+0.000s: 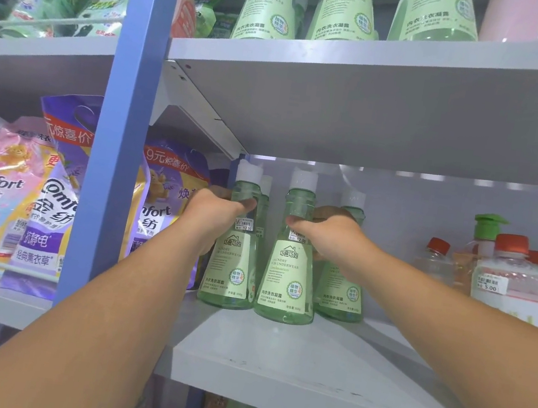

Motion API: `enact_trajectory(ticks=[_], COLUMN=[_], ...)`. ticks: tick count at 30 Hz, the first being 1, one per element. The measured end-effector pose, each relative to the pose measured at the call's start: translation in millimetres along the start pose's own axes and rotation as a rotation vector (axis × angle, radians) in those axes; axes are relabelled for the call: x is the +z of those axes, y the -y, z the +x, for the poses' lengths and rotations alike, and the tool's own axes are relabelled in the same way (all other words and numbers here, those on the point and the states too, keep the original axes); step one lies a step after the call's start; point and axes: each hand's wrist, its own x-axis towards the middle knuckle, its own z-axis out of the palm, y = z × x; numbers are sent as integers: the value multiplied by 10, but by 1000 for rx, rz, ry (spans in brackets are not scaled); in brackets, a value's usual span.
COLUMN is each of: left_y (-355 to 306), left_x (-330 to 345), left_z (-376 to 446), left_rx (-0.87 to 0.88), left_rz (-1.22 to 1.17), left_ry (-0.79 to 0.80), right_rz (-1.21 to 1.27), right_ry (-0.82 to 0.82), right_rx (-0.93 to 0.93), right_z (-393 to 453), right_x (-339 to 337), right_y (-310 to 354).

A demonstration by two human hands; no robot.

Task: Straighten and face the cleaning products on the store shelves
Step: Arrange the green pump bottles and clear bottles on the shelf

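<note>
Three green laundry-gel bottles with white caps stand at the back left of the middle shelf [290,362]. My left hand [215,210] grips the neck of the left green bottle [232,268], thumb across its front. My right hand [329,233] grips the neck of the middle green bottle [286,282], thumb on its front. Both labels face me. A third green bottle [339,293] stands behind my right wrist, partly hidden. Another bottle of the same kind shows behind the left one.
A blue upright post [113,147] divides the bays. Comfort softener pouches [50,200] fill the left bay. White bottles with red caps [509,282] and a green pump bottle [486,231] stand at right. More green bottles [269,6] line the shelf above.
</note>
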Motion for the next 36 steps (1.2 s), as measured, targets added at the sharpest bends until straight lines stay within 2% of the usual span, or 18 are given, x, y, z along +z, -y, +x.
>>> enact_trajectory(ticks=[4,10,19,27,36], left_y=[-42,39,55,96,149], left_x=[-7,18,15,22,101], left_z=[6,-28,14,-5,-14], left_rx=[-55,-32,-59,-52,-69], left_rz=[-15,-78,-153,-120,-170], left_ry=[11,-4,-3,-14,-19], right_rz=[-5,39,86,115,115], right_ry=[-45,13,-50,-2,-21], right_rx=[-16,18,-26,2,-9], right_z=[-5,-43,-75,-141,-234], right_x=[74,34,74,60,88], right_y=[31,-11,-18,-30,-5])
